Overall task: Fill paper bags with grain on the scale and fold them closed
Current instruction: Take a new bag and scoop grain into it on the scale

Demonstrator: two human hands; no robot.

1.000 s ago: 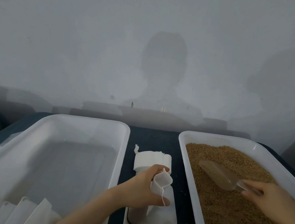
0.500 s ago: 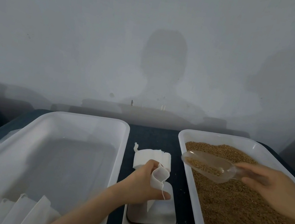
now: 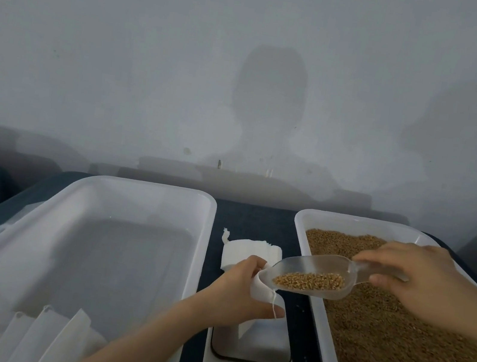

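Note:
My left hand point(image 3: 238, 294) grips a small white paper bag point(image 3: 260, 288) by its open mouth, holding it upright on the scale point(image 3: 253, 346). My right hand point(image 3: 422, 281) holds the handle of a clear plastic scoop point(image 3: 310, 275) with brown grain lying in it. The scoop's lip sits right at the bag's mouth. The bin of grain point(image 3: 410, 352) lies on the right, under my right hand.
A large white bin point(image 3: 95, 239) on the left holds several folded bags point(image 3: 46, 338) at its near end. A stack of flat white bags point(image 3: 250, 254) lies behind the scale. The dark table top ends at a grey wall.
My right hand lifted the scoop out of the grain bin with grain in it and carried it left to the bag's mouth. My left hand kept holding the bag on the scale.

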